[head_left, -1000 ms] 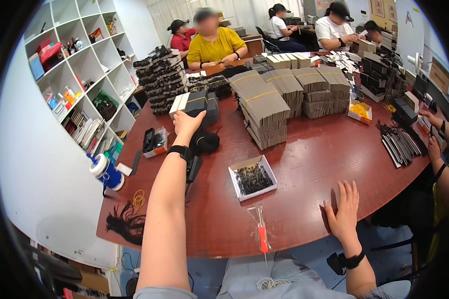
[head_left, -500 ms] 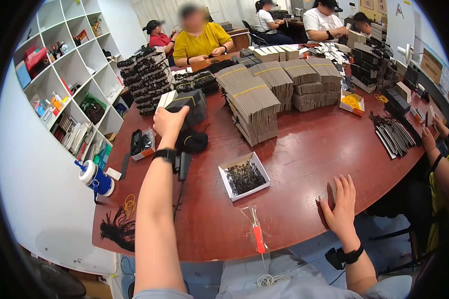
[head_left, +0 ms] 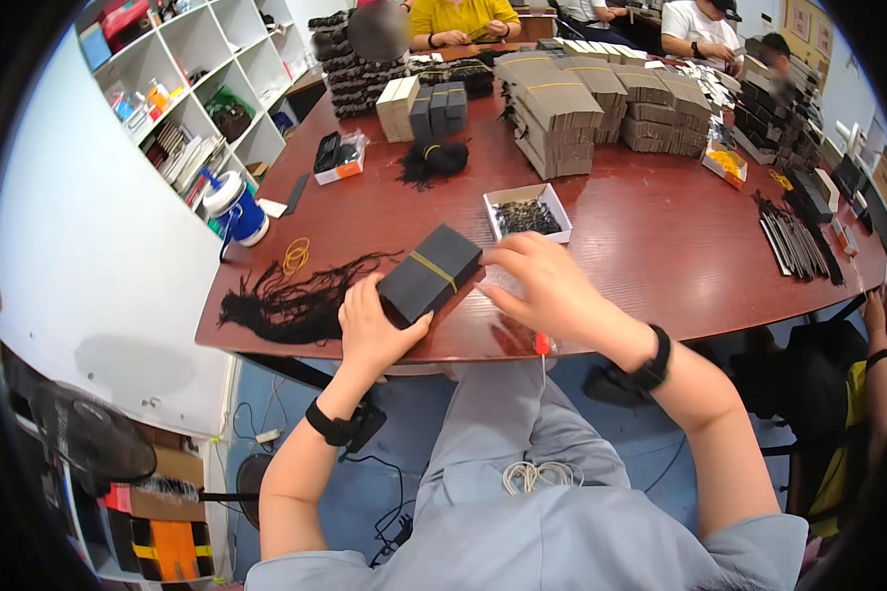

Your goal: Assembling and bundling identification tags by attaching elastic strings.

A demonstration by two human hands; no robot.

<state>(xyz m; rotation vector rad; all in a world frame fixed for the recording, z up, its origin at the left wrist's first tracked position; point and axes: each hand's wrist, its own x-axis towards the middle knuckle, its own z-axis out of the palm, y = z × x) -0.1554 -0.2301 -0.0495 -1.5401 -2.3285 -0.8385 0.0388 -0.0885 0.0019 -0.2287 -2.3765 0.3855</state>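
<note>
My left grip [head_left: 376, 330] clasps the yellow-banded dark block [head_left: 420, 286] near the worktop's [head_left: 660, 236] near edge; my right grip [head_left: 542, 281], partly spread, is at its right end, contact unclear. I should hold it steady. Black strands [head_left: 291, 303] crowd the left, the white tray [head_left: 515, 195] the far side; more room lies right.

Shelf [head_left: 189, 41]: white, I saw it at left
Table [head_left: 650, 217]: reddish-brown, it shone
Floor [head_left: 641, 433]: my feed showed blue
Wall [head_left: 838, 84]: it looked pale
</note>
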